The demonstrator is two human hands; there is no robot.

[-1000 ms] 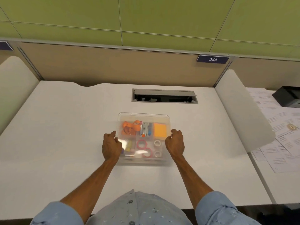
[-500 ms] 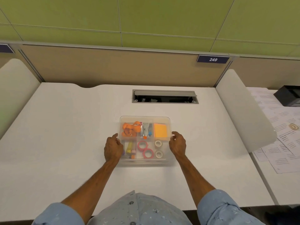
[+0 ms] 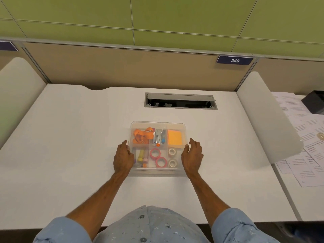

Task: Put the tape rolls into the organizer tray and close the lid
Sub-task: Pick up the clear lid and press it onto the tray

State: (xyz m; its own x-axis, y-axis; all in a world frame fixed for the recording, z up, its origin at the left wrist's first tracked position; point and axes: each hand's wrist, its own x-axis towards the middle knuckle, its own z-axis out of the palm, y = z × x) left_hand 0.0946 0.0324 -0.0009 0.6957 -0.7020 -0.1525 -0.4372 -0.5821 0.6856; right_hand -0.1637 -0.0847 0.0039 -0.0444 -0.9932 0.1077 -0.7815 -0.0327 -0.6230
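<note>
Both open and holding nothing, my left hand (image 3: 123,158) and right hand (image 3: 192,157) flanked the short sides of the organizer tray (image 3: 182,126), equally near, its long axis running between them, pink tape rolls (image 3: 158,157) and white tape rolls (image 3: 172,157) inside, clear lid apparently on.

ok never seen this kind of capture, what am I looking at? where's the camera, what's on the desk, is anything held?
No robot here: a person works with bare hands, and one wide-angle camera on their head looks down at a white desk. The left hand and right hand rest open against the sides of a clear organizer tray. Inside lie two pink tape rolls, two white tape rolls, an orange notepad and a stapler. Whether the clear lid is on, I cannot tell. Neither hand holds a loose item.
</note>
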